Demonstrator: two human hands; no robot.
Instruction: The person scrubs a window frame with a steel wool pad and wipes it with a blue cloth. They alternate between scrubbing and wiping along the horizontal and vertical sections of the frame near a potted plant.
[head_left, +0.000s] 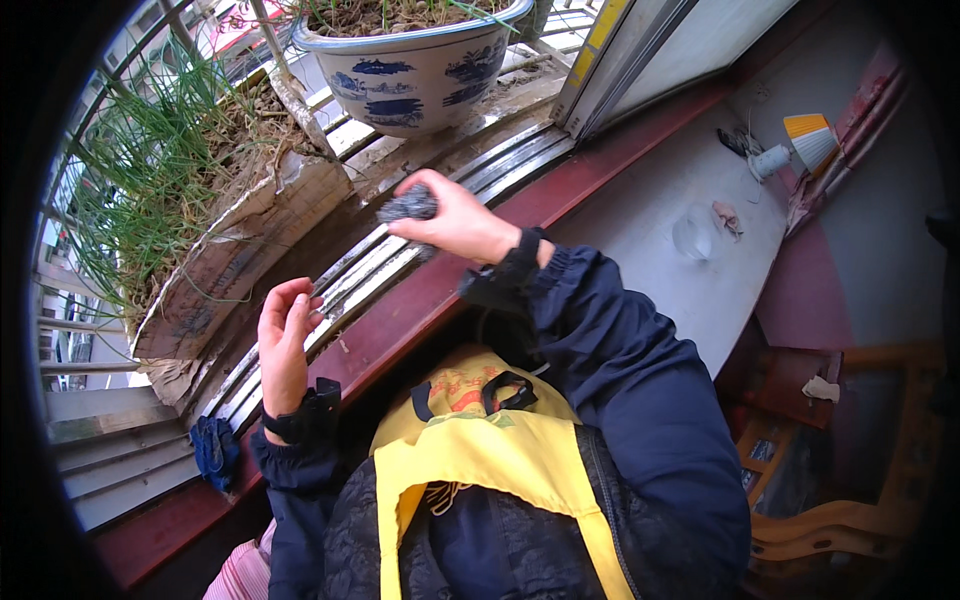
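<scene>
My right hand (461, 225) grips a dark grey, crumpled wad (409, 206) over the metal window track (367, 274). The wad is blurred; whether it is a cloth or a scouring ball I cannot tell. Loosely curled, my left hand (285, 341) hangs above the lower-left stretch of the track, with nothing visible in its fingers. A dark red window sill (420, 315) runs along the inner side of the track. Just beyond it, a foam box (240, 247) holds soil and thin green plants (150, 157).
A blue-and-white ceramic pot (412, 82) stands outside on the ledge near the sliding window frame (600, 67). Dark blue cloth (214, 450) lies at the sill's lower left. To the right, a white tabletop (637, 217) carries a lamp (806, 142) and a clear bowl (696, 232).
</scene>
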